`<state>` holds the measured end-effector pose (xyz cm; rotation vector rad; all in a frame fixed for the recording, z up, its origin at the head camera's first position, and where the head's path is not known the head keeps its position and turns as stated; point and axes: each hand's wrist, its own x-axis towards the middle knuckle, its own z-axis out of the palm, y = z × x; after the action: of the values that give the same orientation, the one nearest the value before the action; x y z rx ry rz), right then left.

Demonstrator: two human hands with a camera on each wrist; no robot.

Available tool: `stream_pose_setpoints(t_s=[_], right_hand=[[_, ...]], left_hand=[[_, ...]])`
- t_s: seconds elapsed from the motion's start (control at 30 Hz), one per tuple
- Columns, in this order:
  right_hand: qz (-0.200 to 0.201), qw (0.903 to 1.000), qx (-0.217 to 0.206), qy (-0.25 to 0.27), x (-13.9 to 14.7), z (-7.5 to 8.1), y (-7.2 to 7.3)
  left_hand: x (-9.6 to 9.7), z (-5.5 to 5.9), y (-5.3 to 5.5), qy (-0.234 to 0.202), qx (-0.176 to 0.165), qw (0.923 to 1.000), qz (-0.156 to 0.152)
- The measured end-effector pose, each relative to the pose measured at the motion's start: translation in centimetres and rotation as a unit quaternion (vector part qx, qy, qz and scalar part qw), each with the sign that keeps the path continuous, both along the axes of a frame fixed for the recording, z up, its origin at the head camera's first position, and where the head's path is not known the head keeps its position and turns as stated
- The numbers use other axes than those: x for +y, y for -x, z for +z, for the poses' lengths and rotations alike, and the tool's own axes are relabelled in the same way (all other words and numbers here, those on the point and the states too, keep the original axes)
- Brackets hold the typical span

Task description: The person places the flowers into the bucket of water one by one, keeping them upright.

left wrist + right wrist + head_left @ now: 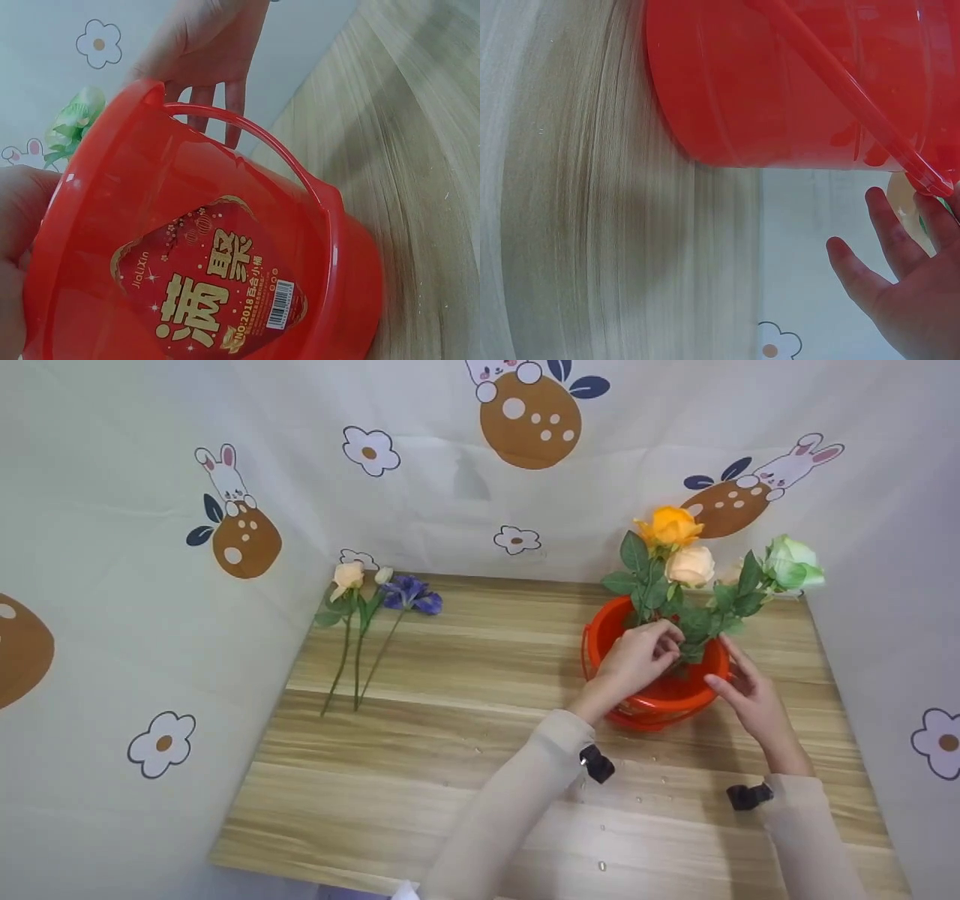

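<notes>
A red bucket [652, 701] stands at the right of the wooden table. In it are artificial roses: an orange rose [670, 526], a peach rose [690, 566] and a pale green rose [793, 562], with leafy stems. My left hand [637, 656] reaches over the bucket's near rim, its fingers bent among the leaves and stems. Whether it pinches a stem is hidden. At the right side of the rim is my right hand [754, 701], thumb and fingers spread. The right wrist view shows its fingers [894, 240] loosely extended beside the bucket and handle.
Three more flowers lie on the table [480, 660] at the left: a peach rose [348, 577], a white bud [384, 575] and a purple iris [411, 594]. Printed cloth [442, 495] walls the back and sides. Small droplet-like specks [602, 866] dot the table's front.
</notes>
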<state>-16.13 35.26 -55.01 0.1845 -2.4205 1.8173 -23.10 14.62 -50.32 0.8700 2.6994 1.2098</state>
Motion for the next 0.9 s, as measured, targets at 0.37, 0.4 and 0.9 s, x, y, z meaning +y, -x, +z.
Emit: stream_pose_setpoints(t_s=[0.37, 0.4, 0.9], right_hand=[[-0.004, 0.9999, -0.002, -0.011, -0.2, 0.3, -0.2], [-0.005, 0.9999, -0.002, -0.011, -0.2, 0.3, -0.2], [-0.009, 0.9996, -0.004, -0.027, 0.1, 0.1, -0.1]], left_hand=[[-0.8, -0.1, 0.0, -0.162, 0.031, 0.9863, -0.012], [-0.9, -0.1, -0.1, -0.181, 0.034, 0.9829, -0.014], [-4.9, 1.7, 0.6, -0.373, -0.059, 0.9259, -0.009]])
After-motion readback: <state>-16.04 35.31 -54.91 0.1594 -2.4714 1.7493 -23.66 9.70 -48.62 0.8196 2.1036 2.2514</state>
